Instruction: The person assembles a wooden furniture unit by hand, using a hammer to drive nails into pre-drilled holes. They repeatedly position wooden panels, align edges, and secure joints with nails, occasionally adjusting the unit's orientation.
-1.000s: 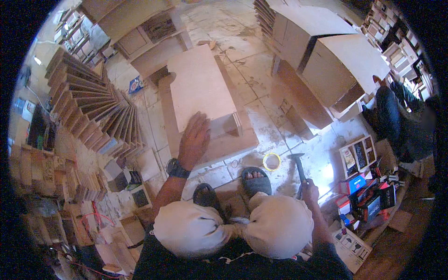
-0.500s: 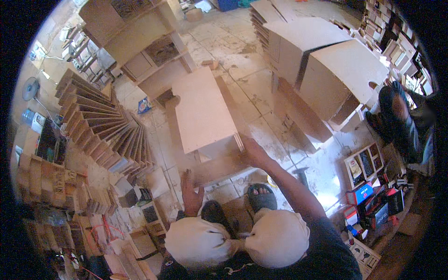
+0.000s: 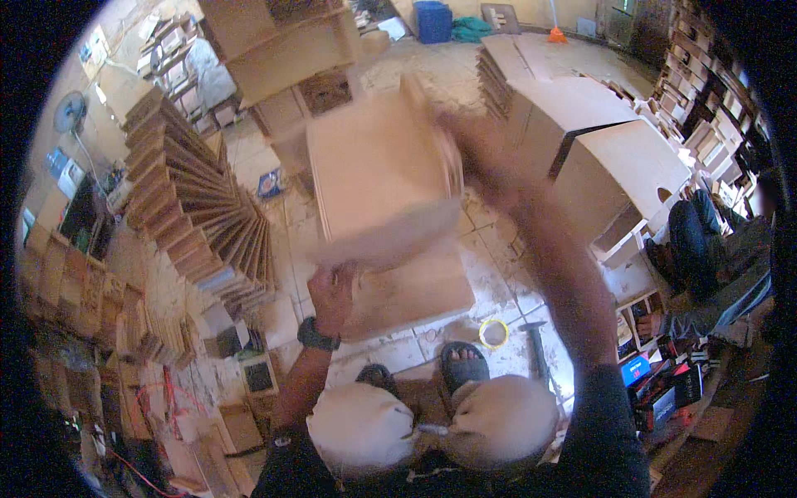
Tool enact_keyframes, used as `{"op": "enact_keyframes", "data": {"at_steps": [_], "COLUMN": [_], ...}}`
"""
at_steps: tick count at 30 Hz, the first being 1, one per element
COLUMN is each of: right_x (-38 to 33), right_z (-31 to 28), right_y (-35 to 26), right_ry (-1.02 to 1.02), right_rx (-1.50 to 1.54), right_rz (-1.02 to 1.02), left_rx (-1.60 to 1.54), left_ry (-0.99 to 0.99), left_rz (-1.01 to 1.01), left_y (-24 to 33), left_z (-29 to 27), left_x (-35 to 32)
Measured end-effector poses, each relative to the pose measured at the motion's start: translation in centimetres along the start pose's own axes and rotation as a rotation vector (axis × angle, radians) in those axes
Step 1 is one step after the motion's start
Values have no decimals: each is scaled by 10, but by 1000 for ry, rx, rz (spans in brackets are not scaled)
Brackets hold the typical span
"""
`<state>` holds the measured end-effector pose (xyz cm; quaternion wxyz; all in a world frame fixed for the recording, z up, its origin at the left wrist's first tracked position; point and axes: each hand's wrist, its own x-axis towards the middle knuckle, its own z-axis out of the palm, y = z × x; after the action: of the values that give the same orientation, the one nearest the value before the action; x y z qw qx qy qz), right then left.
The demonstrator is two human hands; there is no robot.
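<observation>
A pale wooden box (image 3: 374,170), like a small cabinet body, is tilted up in front of me, blurred by motion. My left hand (image 3: 332,292) is closed on its near left corner, a dark watch on that wrist. Against the box's far right side is my right hand (image 3: 473,145), smeared by motion but apparently gripping the edge. Below the box's near edge a flat brown wooden board (image 3: 415,290) shows on the floor. The box's inside is hard to make out.
Left stands a fanned row of wooden panels (image 3: 195,195); larger cabinets (image 3: 614,149) stand right. A yellow-rimmed ring (image 3: 493,333) and a hammer (image 3: 537,353) lie near my right foot. Another person (image 3: 714,257) sits at right, by colourful boxes (image 3: 664,386). A tall cabinet (image 3: 286,54) stands beyond.
The box has been tilted up from its earlier resting position, exposing the board below. My right hand has moved up and away along its side; my left hand has risen to its near corner.
</observation>
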<state>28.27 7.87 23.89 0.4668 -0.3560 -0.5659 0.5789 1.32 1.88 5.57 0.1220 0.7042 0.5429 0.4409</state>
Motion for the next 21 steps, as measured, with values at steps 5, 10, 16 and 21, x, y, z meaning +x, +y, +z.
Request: {"op": "enact_keyframes", "data": {"at_steps": [5, 10, 16, 21], "right_x": [2, -56, -31, 10], "right_z": [-17, -2, -24, -37], "right_y": [11, 108, 183, 217], "right_ry": [100, 79, 138, 187], "right_rx": [-366, -319, -262, -156], "right_rz": [-28, -45, 172, 194], "left_rx": [-478, -543, -154, -67], "left_ry": [310, 230, 35, 55], "left_rz": [5, -226, -339, -70], "left_y": [22, -20, -109, -162], "left_z": [0, 30, 96, 118], "left_x": [54, 115, 177, 199]}}
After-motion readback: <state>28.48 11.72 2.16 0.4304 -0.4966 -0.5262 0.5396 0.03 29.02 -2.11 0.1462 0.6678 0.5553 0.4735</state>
